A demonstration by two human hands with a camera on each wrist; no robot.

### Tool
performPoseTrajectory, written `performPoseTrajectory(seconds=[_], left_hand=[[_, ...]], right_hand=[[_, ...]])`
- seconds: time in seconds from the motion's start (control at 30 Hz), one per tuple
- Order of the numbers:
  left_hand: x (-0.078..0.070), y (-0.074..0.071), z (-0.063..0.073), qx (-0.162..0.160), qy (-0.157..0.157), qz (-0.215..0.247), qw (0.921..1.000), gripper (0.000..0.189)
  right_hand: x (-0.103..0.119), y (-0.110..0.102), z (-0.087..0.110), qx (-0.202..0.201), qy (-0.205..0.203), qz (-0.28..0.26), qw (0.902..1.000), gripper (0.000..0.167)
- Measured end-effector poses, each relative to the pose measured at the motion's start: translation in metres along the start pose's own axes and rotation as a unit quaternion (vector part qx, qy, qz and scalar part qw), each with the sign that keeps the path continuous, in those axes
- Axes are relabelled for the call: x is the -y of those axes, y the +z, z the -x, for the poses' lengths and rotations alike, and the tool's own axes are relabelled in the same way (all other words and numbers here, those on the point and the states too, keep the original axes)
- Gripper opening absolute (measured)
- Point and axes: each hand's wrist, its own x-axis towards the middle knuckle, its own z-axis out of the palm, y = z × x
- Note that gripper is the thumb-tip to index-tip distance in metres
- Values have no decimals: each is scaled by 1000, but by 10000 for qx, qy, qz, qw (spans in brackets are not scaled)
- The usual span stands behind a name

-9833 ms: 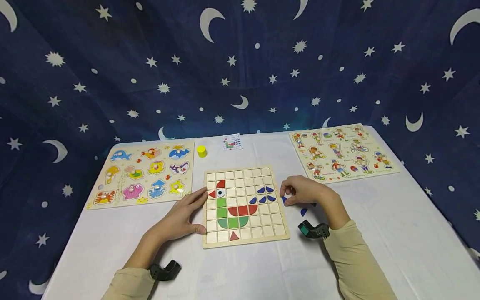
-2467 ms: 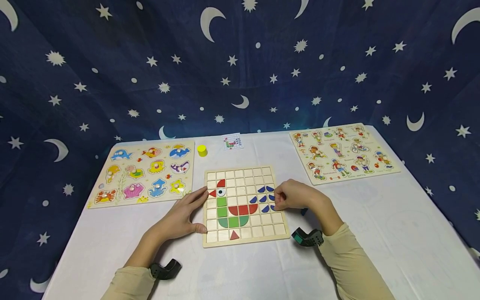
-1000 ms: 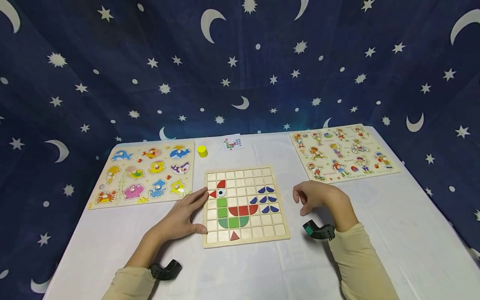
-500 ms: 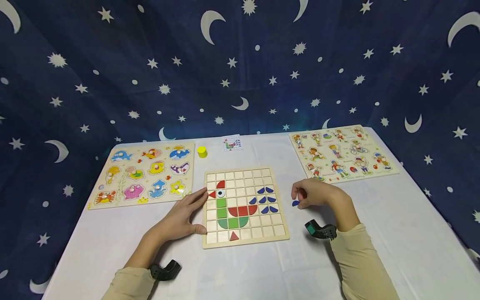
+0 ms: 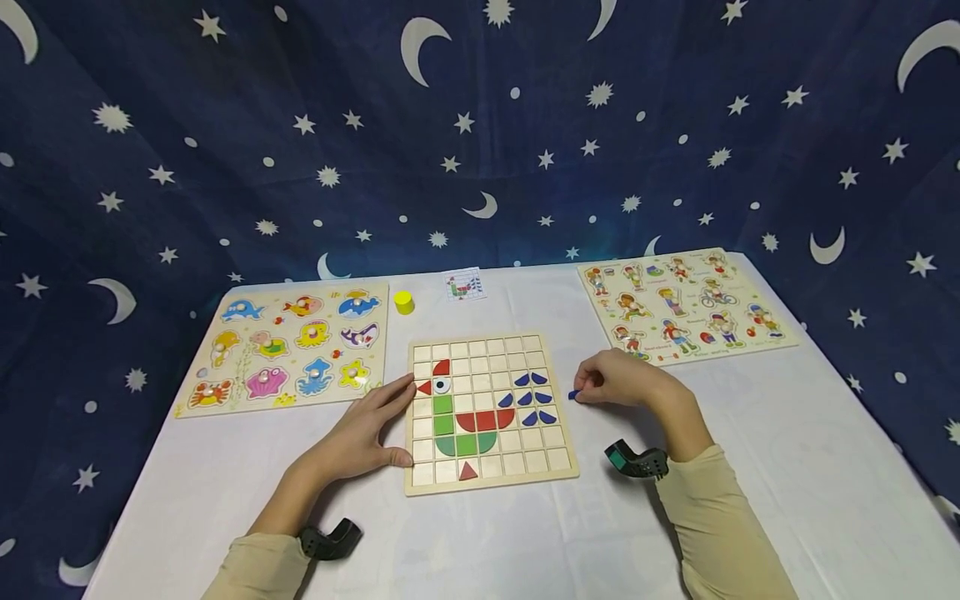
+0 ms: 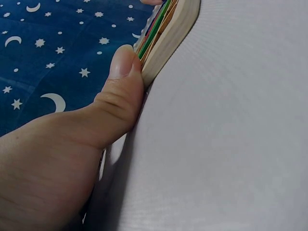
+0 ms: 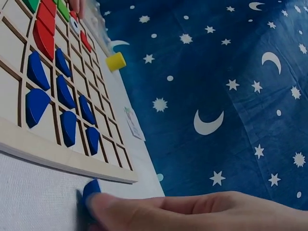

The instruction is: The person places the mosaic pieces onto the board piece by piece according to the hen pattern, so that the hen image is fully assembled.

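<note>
A wooden grid board point(image 5: 477, 364) lies mid-table, bearing a bird made of red, green and blue pieces, with a round eye tile point(image 5: 442, 386). Several blue half-moon pieces point(image 7: 37, 107) form its tail at the right. Along the board's left edge my left hand point(image 5: 358, 437) rests with fingers spread, its thumb point(image 6: 122, 79) against the rim in the left wrist view. My right hand point(image 5: 626, 383) pinches one blue half-moon piece point(image 5: 573, 395) between thumb and fingertips, just off the board's right edge. In the right wrist view that piece point(image 7: 90, 188) sticks out past the fingertips, over the white cloth.
A yellow cylinder point(image 5: 403, 302) and a small picture card point(image 5: 465, 285) showing a bird on a grid lie behind the board. A sea-animal puzzle point(image 5: 255, 404) is at the left, a puzzle of sports figures point(image 5: 652, 321) at the back right. Dark starry cloth point(image 5: 480, 167) hangs behind.
Two more blue pieces have come onto the board's tail since the earliest frame. My right hand has picked a blue piece off the cloth and shifted left with it. My left hand has stayed put.
</note>
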Motion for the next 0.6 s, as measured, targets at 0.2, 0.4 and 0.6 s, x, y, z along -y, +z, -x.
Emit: performPoseTrajectory(seconds=[0.2, 0.4, 0.6], left_hand=[[1, -1, 0, -21, 0, -21, 10000, 110], [1, 0, 1, -20, -11, 39, 10000, 110], [2, 1, 1, -27, -5, 5, 10000, 109]], right_hand=[[5, 0, -4, -258, -212, 135, 9994, 10], [15, 8, -5, -575, -607, -383, 9958, 4], [28, 29, 6, -556, -819, -791, 9919, 4]])
